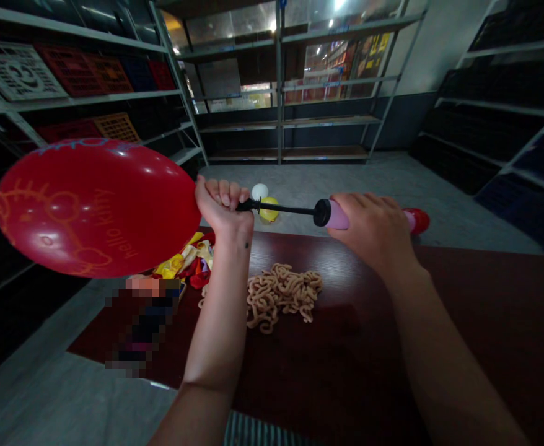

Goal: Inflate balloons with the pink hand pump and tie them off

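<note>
Red balloon (96, 207) at frame left, its neck pinched by the left hand (220, 207) on the nozzle; the right hand (369, 229) grips the pink pump handle (337, 215).
Below, limp balloons (186, 260) and tan curly strands (281, 296) lie on the dark table (328, 260).

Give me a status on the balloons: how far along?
Done: a white balloon and a yellow balloon look inflated on the floor beyond the table. In hand: the left hand pinches a big red Hello Kitty balloon onto a hand pump, gripped by the right hand. Left: a heap of flat balloons.
</note>
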`<state>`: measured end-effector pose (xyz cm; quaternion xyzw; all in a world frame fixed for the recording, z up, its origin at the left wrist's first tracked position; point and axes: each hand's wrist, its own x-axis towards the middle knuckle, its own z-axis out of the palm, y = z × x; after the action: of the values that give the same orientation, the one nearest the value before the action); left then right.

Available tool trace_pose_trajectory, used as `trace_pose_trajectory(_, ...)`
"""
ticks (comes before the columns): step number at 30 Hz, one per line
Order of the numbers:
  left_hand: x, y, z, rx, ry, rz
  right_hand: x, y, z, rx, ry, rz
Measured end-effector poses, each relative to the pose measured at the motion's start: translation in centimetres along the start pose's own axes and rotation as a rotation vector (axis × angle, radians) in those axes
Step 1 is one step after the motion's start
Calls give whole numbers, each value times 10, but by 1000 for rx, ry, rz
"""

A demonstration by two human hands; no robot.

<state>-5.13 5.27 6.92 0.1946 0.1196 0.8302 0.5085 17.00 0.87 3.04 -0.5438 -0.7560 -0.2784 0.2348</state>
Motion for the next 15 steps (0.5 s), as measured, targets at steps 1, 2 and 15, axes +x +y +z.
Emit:
trace_pose_trajectory(1, 0, 3, 0, -3, 1, 12, 0, 2, -1, 0, 4, 8)
trace_pose_trajectory(2, 0, 7, 1, -6, 1, 23, -1, 5, -2, -1, 11, 18)
trace_pose_trajectory(15, -8, 18, 6, 21, 2, 79, -3, 6, -11, -75, 38, 36)
